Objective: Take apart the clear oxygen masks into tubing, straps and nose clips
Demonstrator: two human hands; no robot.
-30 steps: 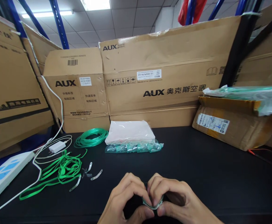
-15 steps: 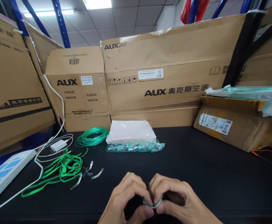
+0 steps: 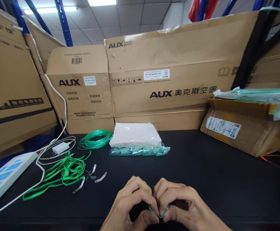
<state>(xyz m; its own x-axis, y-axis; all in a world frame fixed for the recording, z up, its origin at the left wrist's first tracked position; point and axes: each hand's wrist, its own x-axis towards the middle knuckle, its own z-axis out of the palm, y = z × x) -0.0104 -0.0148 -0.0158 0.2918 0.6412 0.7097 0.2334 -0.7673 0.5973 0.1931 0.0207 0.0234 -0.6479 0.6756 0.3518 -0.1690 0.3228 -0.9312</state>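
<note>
Near the front of the black table, my left hand [image 3: 133,202] and my right hand [image 3: 182,203] meet. Between them is a small, thin, curved pale-green strip [image 3: 161,216], pinched by the thumb and fingers of each hand. It dips in the middle, and the fingers hide most of it, so its exact kind is unclear. To the left lie several bent metal strips [image 3: 101,177] with holes at their ends. Beside them is a tangled heap of flat green elastic band [image 3: 74,171].
Behind the hands are a white sheet [image 3: 136,133] and clear plastic packets [image 3: 140,150]. Left are coiled green tubing [image 3: 95,140], a white charger [image 3: 60,148] with cables, and a power strip [image 3: 9,178]. An opened carton [image 3: 252,131] stands right; large cardboard boxes [image 3: 178,109] line the back.
Both hands keep their pinch on the strip, which looks slightly more bent in the middle. The camera view has shifted slightly; the things on the table lie as before.
</note>
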